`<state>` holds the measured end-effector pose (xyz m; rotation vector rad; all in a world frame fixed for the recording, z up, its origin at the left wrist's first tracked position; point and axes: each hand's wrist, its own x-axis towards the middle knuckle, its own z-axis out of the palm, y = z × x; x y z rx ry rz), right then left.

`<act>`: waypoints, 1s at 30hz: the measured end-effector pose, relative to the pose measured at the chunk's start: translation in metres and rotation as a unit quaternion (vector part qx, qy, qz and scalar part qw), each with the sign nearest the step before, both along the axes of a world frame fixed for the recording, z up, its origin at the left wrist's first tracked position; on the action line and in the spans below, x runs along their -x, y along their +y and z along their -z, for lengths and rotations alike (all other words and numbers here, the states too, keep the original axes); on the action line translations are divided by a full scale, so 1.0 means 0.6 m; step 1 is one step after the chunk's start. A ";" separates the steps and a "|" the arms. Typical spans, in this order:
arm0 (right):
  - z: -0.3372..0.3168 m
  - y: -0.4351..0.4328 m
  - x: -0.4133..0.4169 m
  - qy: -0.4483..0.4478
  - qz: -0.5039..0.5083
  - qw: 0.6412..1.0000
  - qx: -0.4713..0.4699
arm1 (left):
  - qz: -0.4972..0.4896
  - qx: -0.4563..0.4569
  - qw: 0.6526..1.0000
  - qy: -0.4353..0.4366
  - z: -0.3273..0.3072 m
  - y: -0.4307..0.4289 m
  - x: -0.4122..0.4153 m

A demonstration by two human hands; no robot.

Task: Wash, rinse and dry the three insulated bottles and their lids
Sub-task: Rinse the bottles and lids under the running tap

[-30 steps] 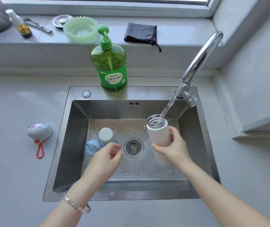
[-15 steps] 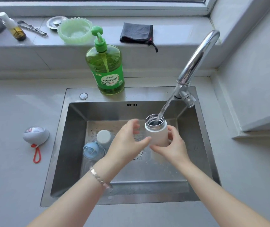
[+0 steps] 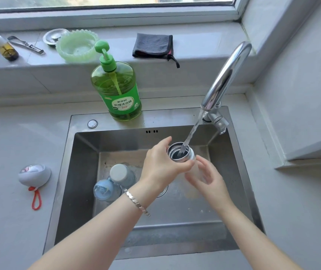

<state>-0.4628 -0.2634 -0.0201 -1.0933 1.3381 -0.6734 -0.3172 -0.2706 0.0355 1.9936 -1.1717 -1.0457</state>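
A white insulated bottle (image 3: 191, 155) stands upright over the steel sink (image 3: 81, 172), its open steel mouth under the running stream from the faucet (image 3: 225, 75). My left hand (image 3: 163, 166) grips the bottle just below the rim. My right hand (image 3: 207, 179) is blurred, its fingers spread against the bottle's lower body. At the sink's left lie a light blue bottle (image 3: 106, 190) and a pale grey bottle (image 3: 121, 173). A grey lid with a red loop (image 3: 34, 175) rests on the counter to the left.
A green pump bottle of dish soap (image 3: 116, 90) stands on the sink's back rim. On the sill sit a dark folded cloth (image 3: 152, 45), a green scalloped bowl (image 3: 76, 46), a metal strainer (image 3: 53, 36), a metal tool (image 3: 25, 44) and a small spray bottle (image 3: 0, 45).
My left hand rose from the sink's middle and took hold of the white bottle's top. My right hand's grip on the bottle has loosened, its fingers now spread.
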 end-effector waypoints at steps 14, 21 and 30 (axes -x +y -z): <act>-0.059 0.055 -0.012 0.021 0.181 0.980 0.083 | -0.218 -0.080 0.900 0.369 0.007 0.098 -0.044; -0.076 0.040 0.013 0.035 0.256 0.961 0.102 | -0.185 -0.082 0.908 0.367 -0.003 0.110 0.006; -0.076 0.050 -0.006 0.040 0.182 0.977 0.107 | -0.227 -0.088 0.899 0.364 0.023 0.116 -0.029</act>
